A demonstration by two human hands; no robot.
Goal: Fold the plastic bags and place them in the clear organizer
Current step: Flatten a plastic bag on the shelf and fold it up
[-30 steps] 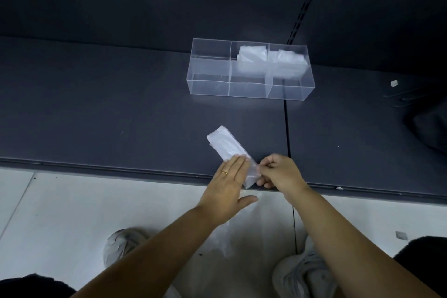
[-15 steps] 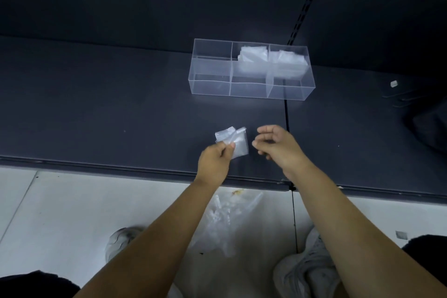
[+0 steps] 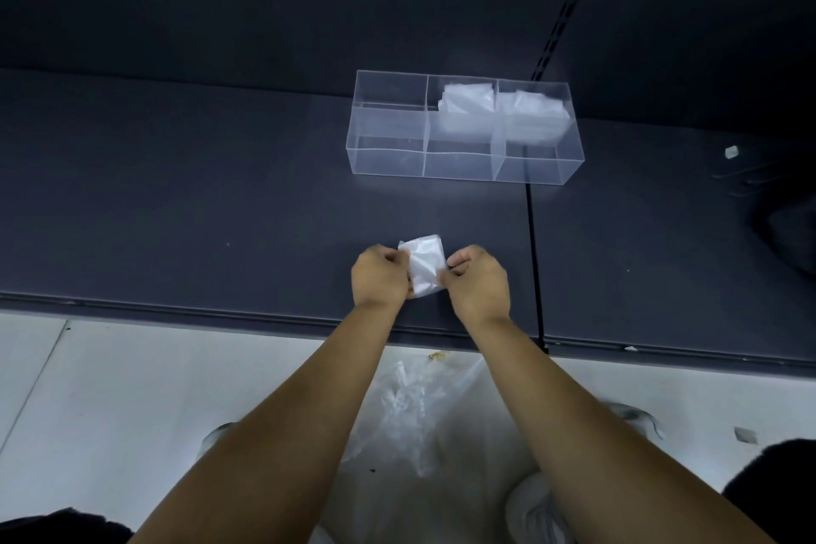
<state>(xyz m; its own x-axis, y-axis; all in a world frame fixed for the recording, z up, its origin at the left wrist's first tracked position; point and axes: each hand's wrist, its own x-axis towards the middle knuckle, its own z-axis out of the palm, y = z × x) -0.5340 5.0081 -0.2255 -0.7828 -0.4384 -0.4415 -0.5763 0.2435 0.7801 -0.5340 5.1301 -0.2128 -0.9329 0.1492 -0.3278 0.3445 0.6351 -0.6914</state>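
Observation:
A small folded white plastic bag is held just above the dark shelf near its front edge. My left hand pinches its left side and my right hand pinches its right side, fingers curled. Farther back stands the clear organizer with several compartments. Folded white bags lie in its back middle compartment, and more folded bags fill its back right one. The left compartments look empty.
The dark shelf spans the view with a seam right of my hands. Below its front edge, loose plastic bags lie on the pale floor between my shoes. A small white scrap sits at the far right.
The bag went from a long strip pressed flat on the shelf to a small square. My left hand lifted it, and now both hands pinch it from either side.

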